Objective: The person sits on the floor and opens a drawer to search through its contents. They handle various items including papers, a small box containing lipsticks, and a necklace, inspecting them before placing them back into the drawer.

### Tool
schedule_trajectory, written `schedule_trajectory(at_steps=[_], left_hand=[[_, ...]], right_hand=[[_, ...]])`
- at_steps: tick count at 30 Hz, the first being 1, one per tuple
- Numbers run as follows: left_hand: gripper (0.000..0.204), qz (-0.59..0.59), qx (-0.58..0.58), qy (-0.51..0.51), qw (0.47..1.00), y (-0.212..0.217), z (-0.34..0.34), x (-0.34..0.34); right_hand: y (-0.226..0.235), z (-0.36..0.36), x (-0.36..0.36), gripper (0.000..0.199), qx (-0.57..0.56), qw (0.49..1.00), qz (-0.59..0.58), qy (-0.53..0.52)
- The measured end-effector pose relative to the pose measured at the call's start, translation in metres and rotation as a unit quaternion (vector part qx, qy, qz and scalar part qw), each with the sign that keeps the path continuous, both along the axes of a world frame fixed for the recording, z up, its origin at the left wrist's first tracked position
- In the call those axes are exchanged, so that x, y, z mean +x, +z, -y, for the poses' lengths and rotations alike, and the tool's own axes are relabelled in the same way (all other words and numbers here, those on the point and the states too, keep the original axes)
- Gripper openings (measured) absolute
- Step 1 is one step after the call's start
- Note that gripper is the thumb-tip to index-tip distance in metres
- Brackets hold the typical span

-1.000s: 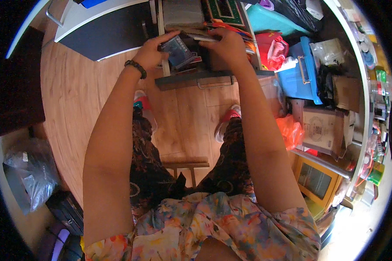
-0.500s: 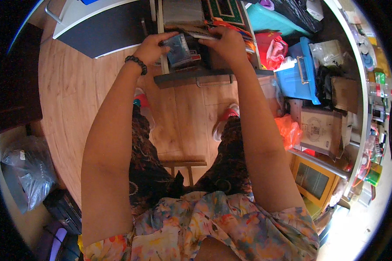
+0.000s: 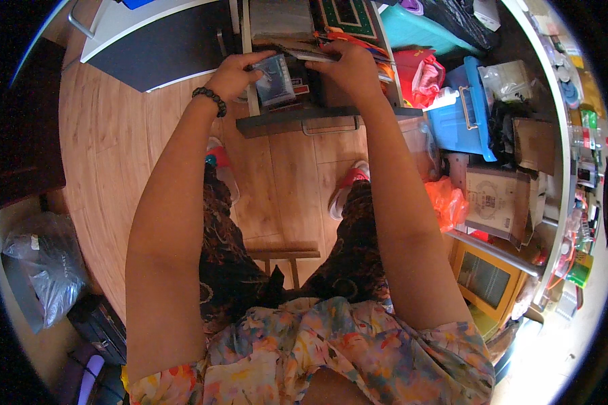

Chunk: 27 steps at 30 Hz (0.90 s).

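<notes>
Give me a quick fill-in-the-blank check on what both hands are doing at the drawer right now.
1. The left hand holds a small bluish ____.
2. The beaded bracelet sits on the ____ wrist.
3. The right hand holds a flat item over the open ____.
4. The floor is made of ____.

Missing words: packet; left; drawer; wood

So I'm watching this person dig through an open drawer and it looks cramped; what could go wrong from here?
1. The left hand pinches a small blue packet by its edge above the packed drawer; it could slip back among the clutter.
2. The right hand lifts a flat item at the same time, so neither hand is free to steady the rest, and loose things may spill.
3. The pulled-out drawer front overhangs the feet; a red-and-white shoe sits just below it, so anything dropped could land there.
</notes>
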<state>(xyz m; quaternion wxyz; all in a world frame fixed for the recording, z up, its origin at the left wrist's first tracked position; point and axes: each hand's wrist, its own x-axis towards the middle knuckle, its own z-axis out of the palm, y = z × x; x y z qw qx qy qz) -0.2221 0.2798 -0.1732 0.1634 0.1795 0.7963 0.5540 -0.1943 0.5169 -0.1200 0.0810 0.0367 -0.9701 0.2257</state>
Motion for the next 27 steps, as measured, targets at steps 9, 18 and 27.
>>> schedule_trajectory(at_steps=[9,18,27], left_hand=[[0.041,-0.003,0.013,-0.013,1.0,-0.0016,0.0038,-0.0027],[0.037,0.003,0.033,0.003,0.999,-0.0017,0.003,-0.0019],[0.038,0.018,0.06,-0.012,0.998,-0.0036,0.0037,-0.0029]], right_hand=[[-0.0026,-0.0009,-0.0024,0.051,-0.002,1.0,-0.01,0.007],[-0.0048,-0.0018,-0.0028,0.051,-0.005,1.0,-0.013,0.008],[-0.0041,-0.0013,-0.0025,0.051,-0.011,1.0,0.001,0.005]])
